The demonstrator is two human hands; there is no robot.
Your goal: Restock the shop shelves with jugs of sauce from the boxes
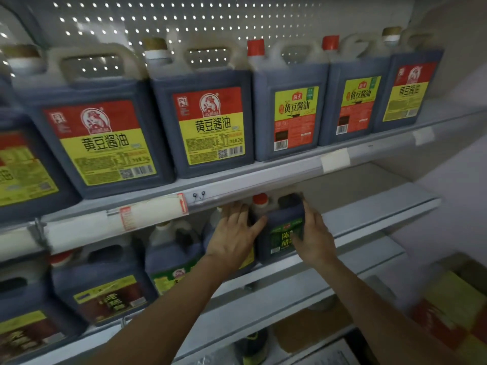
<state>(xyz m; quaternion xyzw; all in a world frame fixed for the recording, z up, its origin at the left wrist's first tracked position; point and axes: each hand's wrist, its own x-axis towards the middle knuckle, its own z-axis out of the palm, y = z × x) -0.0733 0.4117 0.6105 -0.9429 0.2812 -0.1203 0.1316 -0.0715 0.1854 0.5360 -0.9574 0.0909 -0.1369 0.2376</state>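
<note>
On my far left, the upper shelf (237, 177) carries a row of dark soy sauce jugs: two with red-and-yellow labels (102, 138) (210, 125), then two with green-topped labels and red caps (290, 111) (353, 101), and one more red-and-yellow one (405, 93) at the right end. Paper price tags (150, 214) hang along that shelf's front rail. On the shelf below, blurred jugs with brown-and-yellow labels (105, 293) stand at the left, then one with a green label (171, 262).

My left hand (234, 235) lies flat against the left side of the green-labelled vinegar jug (282, 233), fingers straight and together, thumb spread toward the label. The jug stands upright on the middle shelf (369, 214), red cap just under the upper shelf's rail. My right hand (313, 233) is on the jug's right front corner, fingers wrapped over the edge and partly covering the label. At lower right I see a cardboard box (453, 299) with red and yellow print, blurred.
</note>
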